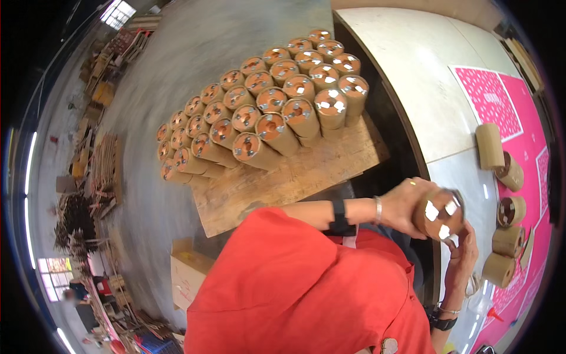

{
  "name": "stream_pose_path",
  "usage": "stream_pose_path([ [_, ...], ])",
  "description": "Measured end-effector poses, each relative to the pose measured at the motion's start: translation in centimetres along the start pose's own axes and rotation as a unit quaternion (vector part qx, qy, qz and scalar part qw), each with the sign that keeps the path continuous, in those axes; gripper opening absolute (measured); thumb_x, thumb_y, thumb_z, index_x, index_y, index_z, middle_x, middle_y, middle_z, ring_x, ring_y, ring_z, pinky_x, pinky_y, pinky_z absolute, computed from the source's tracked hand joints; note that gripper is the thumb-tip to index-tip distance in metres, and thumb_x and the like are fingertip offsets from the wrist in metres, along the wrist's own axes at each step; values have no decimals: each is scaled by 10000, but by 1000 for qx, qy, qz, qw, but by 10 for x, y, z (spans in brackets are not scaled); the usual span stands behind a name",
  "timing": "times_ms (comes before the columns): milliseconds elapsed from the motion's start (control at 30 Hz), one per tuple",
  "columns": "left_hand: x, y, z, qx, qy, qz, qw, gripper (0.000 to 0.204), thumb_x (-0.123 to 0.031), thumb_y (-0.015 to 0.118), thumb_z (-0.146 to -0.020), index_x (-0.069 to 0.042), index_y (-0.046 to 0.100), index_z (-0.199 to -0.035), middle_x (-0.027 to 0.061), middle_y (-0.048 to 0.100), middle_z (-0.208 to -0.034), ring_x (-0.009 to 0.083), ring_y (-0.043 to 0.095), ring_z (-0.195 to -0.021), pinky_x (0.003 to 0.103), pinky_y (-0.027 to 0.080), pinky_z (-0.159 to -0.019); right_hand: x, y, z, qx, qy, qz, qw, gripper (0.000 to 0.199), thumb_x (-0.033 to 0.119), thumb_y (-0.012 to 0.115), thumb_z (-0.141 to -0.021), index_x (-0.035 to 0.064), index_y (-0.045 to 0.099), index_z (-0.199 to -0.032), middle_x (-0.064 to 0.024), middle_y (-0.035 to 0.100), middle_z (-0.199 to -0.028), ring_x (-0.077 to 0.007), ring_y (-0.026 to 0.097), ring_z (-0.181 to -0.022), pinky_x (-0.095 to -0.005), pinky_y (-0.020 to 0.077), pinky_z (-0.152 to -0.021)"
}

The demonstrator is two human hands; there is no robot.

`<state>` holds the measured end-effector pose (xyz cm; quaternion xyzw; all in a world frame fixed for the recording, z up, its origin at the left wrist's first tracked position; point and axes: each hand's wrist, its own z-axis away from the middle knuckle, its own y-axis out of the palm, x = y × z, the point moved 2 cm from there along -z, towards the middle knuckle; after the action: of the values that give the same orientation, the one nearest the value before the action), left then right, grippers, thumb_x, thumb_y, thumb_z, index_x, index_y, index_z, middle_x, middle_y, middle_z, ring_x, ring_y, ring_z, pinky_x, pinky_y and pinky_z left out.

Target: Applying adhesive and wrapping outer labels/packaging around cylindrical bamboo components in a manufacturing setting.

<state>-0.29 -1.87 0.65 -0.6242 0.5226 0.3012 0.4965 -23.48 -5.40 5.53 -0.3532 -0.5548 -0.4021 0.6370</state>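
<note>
- A brown cardboard cylinder with shiny metal tabs on its end is held up between both hands, just above the near edge of the white worktable.
- The left hand is wrapped round the cylinder's left side, fingers closed on it; a black band and a thin bracelet are worn on that wrist.
- The right hand is cupped under the cylinder's lower right edge, fingers pressed against it.
- Five similar loose cylinders are laid on the table to the right, on and beside pink printed sheets.
- A large stack of like cylinders is piled on a wooden pallet, well apart to the left.
- An orange garment fills the lower middle.
- A cardboard box is seen on the floor below the pallet.
</note>
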Motion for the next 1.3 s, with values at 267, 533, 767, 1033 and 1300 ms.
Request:
stream_pose_path([
  [267, 38, -88, 239, -232, -421, 343, 807, 696, -237, 740, -788, -60, 382, -1357, 85, 555, -1242, 188, 554, -1131, 365, 462, -960, -8, 30, 0, 57, 106, 119, 986, 370, 216, 541, -960, -12, 520, -1250, -98, 596, -1088, -138, 588, -949, -264, 508, -781],
  [533, 86, -173, 394, -246, -727, 221, 601, 700, -485, 704, -766, -97, 481, -1304, 120, 587, -1220, 262, 560, -1122, 397, 440, -918, -15, 34, -1, 44, 131, 142, 980, 362, 175, 581, -937, -13, 523, -1242, -90, 599, -1046, -132, 591, -896, -246, 502, -742],
  [767, 106, -254, 344, -120, -740, -315, 581, 1028, -520, 813, -591, 96, 384, -1294, 301, 483, -1267, 413, 470, -1192, 450, 395, -997, -21, 27, 8, 24, 150, 171, 974, 360, 171, 587, -933, -10, 527, -1238, -90, 602, -1033, -132, 594, -872, -245, 503, -729],
  [1033, 140, -257, 344, -242, -638, -365, 633, 928, -432, 818, -617, 44, 400, -1294, 271, 468, -1308, 392, 465, -1211, 447, 420, -984, -26, 3, 20, -31, 159, 170, 972, 326, 146, 580, -937, -16, 541, -1218, -93, 621, -1022, -129, 608, -860, -239, 509, -717],
  [1300, 97, -221, 364, -462, -468, -170, 734, 294, -149, 656, -822, 43, 621, -1042, 164, 683, -995, 255, 645, -852, 354, 502, -757, -14, -44, 24, -137, 88, 184, 969, 284, 173, 611, -911, -26, 596, -1113, -79, 643, -947, -154, 632, -820, -272, 524, -714],
])
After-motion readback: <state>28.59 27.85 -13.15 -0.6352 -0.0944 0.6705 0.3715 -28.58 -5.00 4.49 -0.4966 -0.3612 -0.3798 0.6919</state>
